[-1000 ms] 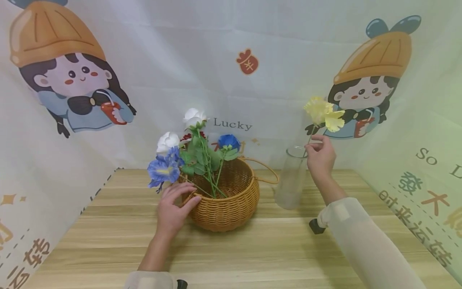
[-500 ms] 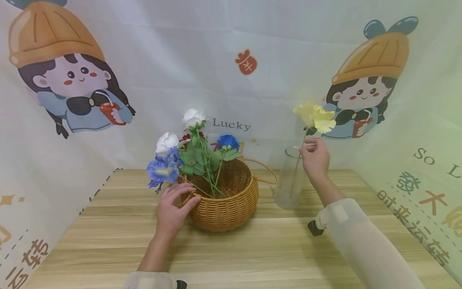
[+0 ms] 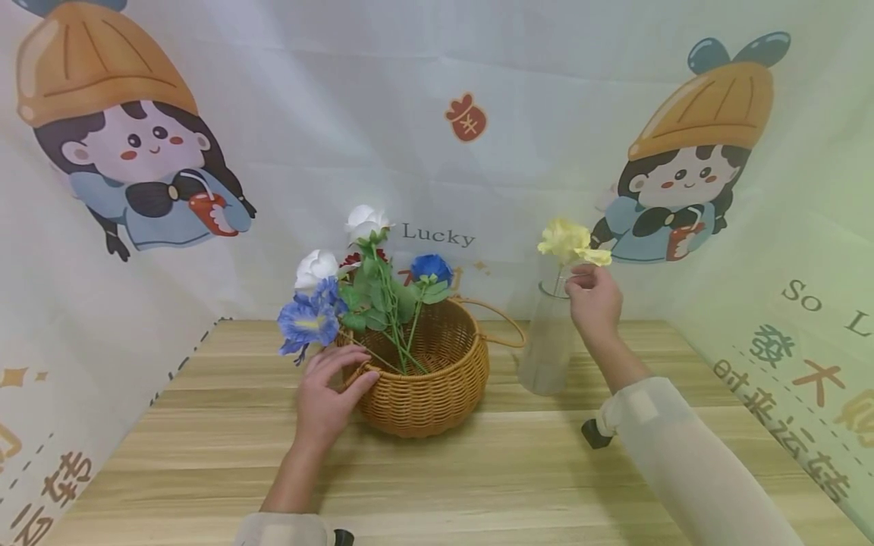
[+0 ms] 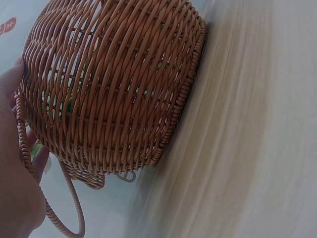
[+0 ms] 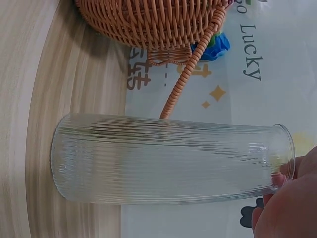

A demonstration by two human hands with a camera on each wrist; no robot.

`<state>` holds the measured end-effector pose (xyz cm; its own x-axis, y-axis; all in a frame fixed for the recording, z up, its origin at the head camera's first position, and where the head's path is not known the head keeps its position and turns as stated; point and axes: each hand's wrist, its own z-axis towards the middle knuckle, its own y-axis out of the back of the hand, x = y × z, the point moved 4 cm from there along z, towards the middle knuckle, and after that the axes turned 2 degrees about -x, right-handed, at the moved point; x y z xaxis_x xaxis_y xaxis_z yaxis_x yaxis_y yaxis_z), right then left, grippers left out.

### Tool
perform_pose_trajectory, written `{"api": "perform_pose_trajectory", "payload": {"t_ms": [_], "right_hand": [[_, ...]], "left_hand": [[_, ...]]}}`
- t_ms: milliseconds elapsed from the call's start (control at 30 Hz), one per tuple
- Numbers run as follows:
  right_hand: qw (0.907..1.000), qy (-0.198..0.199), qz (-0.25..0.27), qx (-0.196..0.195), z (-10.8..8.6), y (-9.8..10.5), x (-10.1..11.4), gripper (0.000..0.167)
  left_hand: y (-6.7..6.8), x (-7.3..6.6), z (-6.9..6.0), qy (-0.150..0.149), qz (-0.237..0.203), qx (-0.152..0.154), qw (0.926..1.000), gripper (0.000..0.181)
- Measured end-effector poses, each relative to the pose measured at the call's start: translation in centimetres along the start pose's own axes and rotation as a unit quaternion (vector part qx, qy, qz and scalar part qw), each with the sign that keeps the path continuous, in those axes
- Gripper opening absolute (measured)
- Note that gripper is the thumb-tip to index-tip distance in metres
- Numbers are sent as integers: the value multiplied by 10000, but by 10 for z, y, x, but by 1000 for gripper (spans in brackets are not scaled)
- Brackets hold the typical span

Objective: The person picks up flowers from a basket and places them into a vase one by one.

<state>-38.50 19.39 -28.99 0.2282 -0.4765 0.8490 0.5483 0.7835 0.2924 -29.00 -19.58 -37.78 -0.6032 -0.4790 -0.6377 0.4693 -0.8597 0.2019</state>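
At the right of the frame, we judge the yellow flower (image 3: 563, 239) almost placed in the vase (image 3: 546, 345); the right hand (image 3: 597, 302) is narrow there, its hold we cannot tell. At centre, the left hand (image 3: 331, 394) holds the basket (image 3: 425, 402), where other flowers (image 3: 372, 287) remain.

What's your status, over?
Left hand holds basket rim. Right hand at vase rim, grip unclear. Yellow bloom above vase mouth. No obstruction seen.
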Motion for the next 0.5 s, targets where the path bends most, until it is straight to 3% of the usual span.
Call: {"api": "perform_pose_trajectory", "payload": {"t_ms": [500], "right_hand": [[9995,224,151,-141,-2,4,1,16]], "left_hand": [[0,0,0,62,59,9,10000,30]]}}
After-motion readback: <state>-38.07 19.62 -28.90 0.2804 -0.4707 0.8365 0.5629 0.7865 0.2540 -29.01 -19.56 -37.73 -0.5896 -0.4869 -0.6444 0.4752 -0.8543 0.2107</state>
